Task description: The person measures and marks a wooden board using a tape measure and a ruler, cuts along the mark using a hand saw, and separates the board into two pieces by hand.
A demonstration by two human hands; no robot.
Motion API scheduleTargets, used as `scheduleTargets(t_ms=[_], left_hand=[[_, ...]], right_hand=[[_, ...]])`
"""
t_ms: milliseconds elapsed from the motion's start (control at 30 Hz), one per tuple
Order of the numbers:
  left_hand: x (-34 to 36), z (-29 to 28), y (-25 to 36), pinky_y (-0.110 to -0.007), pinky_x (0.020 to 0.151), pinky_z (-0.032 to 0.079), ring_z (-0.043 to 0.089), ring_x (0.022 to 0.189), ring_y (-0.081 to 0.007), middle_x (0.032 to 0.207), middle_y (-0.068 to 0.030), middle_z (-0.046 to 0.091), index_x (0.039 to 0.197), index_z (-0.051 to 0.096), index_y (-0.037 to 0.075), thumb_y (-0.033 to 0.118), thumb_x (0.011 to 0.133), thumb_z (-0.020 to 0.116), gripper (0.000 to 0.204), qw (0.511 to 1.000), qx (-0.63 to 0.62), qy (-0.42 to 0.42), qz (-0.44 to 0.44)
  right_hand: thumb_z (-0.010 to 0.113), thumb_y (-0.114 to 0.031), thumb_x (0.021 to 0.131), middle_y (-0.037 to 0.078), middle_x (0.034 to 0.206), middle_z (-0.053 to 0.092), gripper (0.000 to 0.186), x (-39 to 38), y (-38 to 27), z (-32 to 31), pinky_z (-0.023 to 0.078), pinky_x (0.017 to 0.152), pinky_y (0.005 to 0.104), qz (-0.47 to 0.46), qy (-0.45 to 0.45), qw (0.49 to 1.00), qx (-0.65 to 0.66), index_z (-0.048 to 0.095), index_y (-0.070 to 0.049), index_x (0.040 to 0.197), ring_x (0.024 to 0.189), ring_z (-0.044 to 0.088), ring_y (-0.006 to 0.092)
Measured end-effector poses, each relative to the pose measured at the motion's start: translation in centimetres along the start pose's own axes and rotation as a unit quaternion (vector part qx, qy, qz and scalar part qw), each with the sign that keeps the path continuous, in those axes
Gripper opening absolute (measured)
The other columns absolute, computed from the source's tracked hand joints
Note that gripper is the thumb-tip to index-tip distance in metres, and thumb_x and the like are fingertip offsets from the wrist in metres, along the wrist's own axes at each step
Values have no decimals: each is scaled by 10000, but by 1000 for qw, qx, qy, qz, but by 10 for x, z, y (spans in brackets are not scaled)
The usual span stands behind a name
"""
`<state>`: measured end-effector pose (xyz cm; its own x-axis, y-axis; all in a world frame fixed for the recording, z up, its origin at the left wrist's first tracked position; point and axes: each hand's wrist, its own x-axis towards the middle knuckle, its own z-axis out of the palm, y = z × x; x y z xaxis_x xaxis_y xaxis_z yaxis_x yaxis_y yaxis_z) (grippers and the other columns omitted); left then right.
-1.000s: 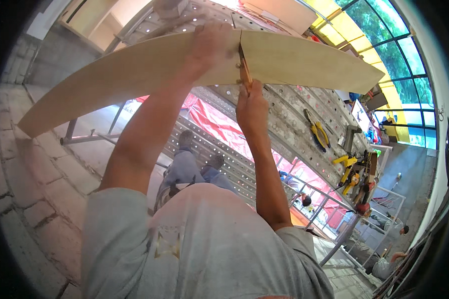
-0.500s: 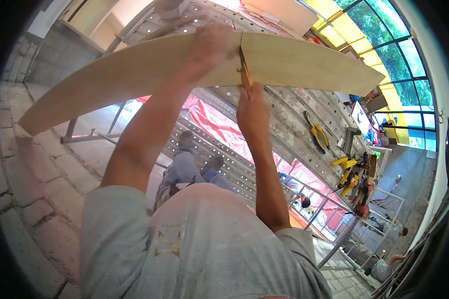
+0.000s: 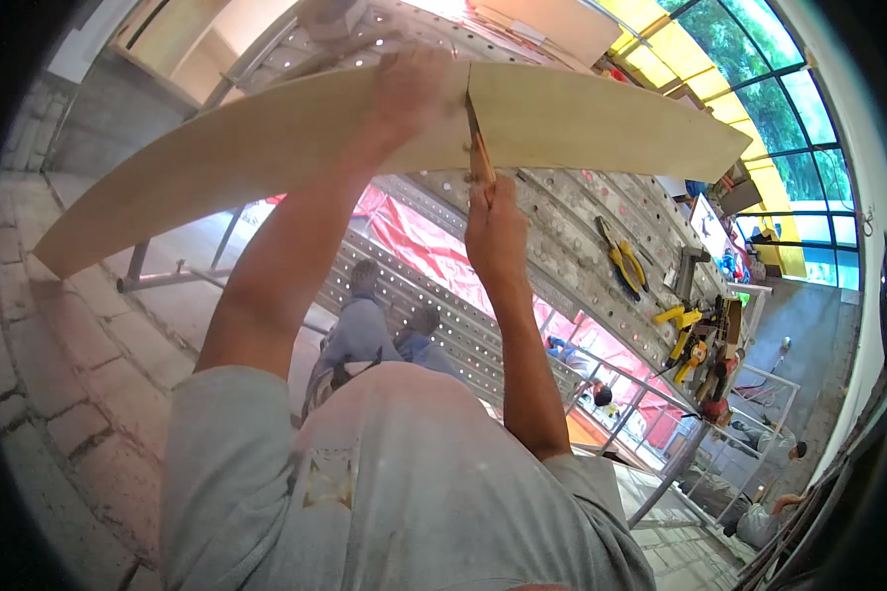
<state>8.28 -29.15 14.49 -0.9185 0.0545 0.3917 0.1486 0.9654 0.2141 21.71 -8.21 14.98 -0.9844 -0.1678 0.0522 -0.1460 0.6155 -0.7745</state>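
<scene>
Slightly nearer to me than in the earlier frames, my right hand (image 3: 496, 222) sits just past 12 o'clock, closed around the lower end of what looks like a saw (image 3: 482, 161) with a wooden handle, its dark blade pointing up and away. My left hand (image 3: 414, 89), at 12 o'clock, lies over the long curved board (image 3: 266, 143), close to the blade on its left side. The board arcs across the top of the view from 10 o'clock to 2 o'clock, above a metal platform (image 3: 562, 227).

By my judgement the cut is well along: a dark line (image 3: 469, 81) runs from the board's far edge down to the blade, which reaches the near edge. Both lengths lie end to end, so whether any wood joins them, and how much sawing is left, is unclear.

Blur smears my left fingers, and I can't make out whether they press flat or curl over the far edge. My right fist covers the saw's lower end; the blade shows nearly edge-on, its teeth too fine to see. Pliers (image 3: 625, 268) lie between 2 and 3 o'clock; past 3 o'clock, yellow tools (image 3: 680, 317) overlap too closely to sort out.
</scene>
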Motion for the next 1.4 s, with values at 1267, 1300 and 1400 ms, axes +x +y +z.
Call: scheduleTargets(t_ms=[1267, 1300, 1400], left_hand=[[-7, -17, 26, -526, 975, 457, 580, 1183, -348, 1189, -144, 625, 1230, 563, 54, 288, 777, 816, 569, 999, 34, 1, -3], [-4, -14, 23, -525, 981, 454, 580, 1181, -349, 1190, -144, 624, 1233, 561, 56, 282, 787, 803, 556, 999, 45, -6, -13], [-15, -1, 15, -534, 975, 458, 571, 1198, -348, 1196, -150, 620, 1241, 560, 53, 264, 795, 788, 543, 998, 28, 42, 23]], right_hand=[[530, -189, 1049, 316, 852, 643, 237, 11, 49, 19, 496, 670, 536, -38, 29, 999, -6, 533, -8, 1202, 839, 645, 540], [530, -189, 1049, 316, 852, 643, 237, 13, 44, 23, 496, 670, 536, -39, 26, 999, -6, 533, -8, 1202, 839, 645, 540], [536, -188, 1048, 329, 868, 650, 204, 11, 31, 15, 492, 664, 547, -9, 18, 1000, 20, 507, -5, 1136, 847, 630, 564]])
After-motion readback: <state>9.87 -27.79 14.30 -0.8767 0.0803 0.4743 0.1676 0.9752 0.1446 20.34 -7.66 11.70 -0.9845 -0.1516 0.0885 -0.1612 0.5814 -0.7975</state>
